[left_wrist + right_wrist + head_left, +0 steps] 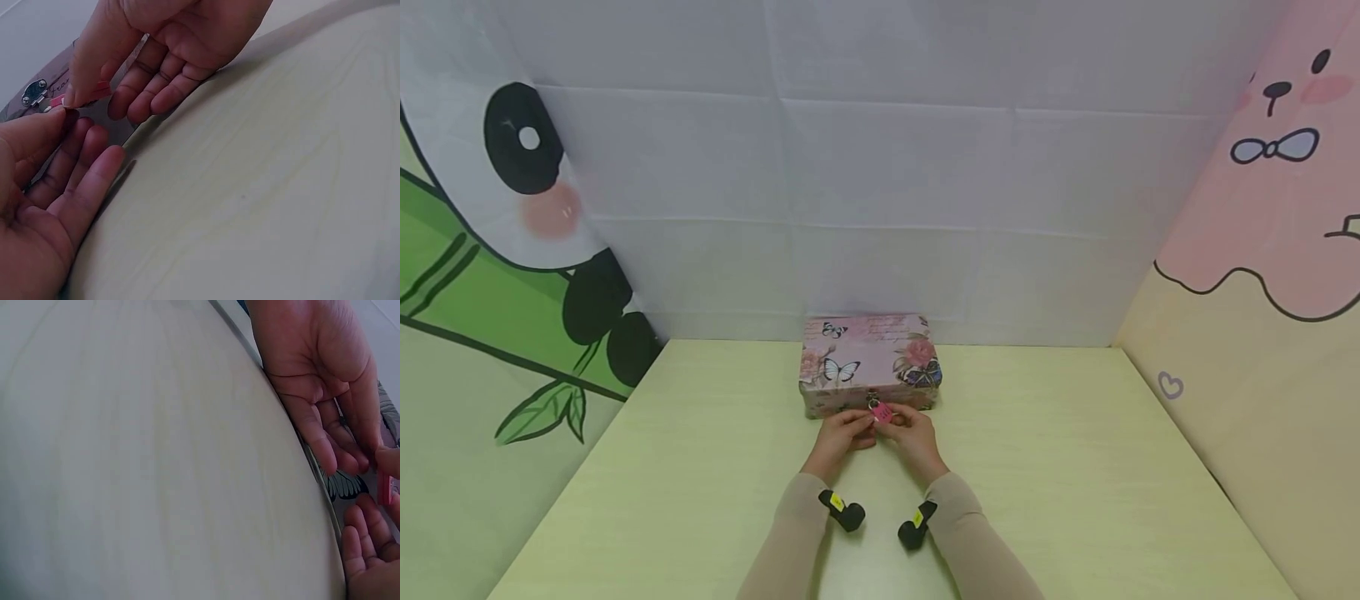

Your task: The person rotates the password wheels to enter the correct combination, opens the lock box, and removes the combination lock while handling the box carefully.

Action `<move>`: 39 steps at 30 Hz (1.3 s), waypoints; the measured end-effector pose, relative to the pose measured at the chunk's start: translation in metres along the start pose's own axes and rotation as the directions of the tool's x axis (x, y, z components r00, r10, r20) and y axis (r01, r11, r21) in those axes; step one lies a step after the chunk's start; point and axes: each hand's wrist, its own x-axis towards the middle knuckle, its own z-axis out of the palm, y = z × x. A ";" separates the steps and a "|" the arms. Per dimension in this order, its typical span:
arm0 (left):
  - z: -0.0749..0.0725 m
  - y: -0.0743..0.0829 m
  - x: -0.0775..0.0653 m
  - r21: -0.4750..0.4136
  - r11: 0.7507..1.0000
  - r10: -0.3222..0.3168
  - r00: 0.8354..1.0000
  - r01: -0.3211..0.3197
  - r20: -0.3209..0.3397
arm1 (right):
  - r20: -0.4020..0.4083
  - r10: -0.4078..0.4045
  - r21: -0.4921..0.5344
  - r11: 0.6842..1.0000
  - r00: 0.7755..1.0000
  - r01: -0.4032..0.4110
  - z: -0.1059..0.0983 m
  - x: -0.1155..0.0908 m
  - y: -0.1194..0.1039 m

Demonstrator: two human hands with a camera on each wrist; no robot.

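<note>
A pink box [871, 354] with butterflies and roses on its lid stands closed against the back cloth. From the metal latch [34, 92] at its front hangs a small pink padlock [882, 412]. My left hand [842, 437] pinches one side of the padlock between thumb and index finger, its other fingers loosely bent. On the opposite side my right hand [916, 437] pinches it too, fingertips close to the left ones. In the left wrist view the padlock [94, 94] is partly covered by fingers; the right wrist view shows only its pink edge [385, 484].
The pale yellow table [1037, 467] extends around the box. A white cloth [880, 167] rises behind it. Printed panels flank the table, with a panda [527, 175] at left and a pink animal [1270, 217] at right. Black wrist cameras [850, 515] sit at both sleeves.
</note>
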 end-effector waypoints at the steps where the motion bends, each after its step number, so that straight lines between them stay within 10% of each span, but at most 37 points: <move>1: 0.000 0.000 0.000 -0.004 1.000 -0.003 1.000 0.003 -0.001 | -0.005 -0.004 -0.014 1.000 1.000 0.004 0.000 0.000 -0.001; 39: 0.001 0.006 -0.001 -0.127 0.991 -0.059 0.995 0.048 -0.086 | -0.005 -0.241 -0.335 0.915 0.970 0.226 0.006 -0.001 -0.010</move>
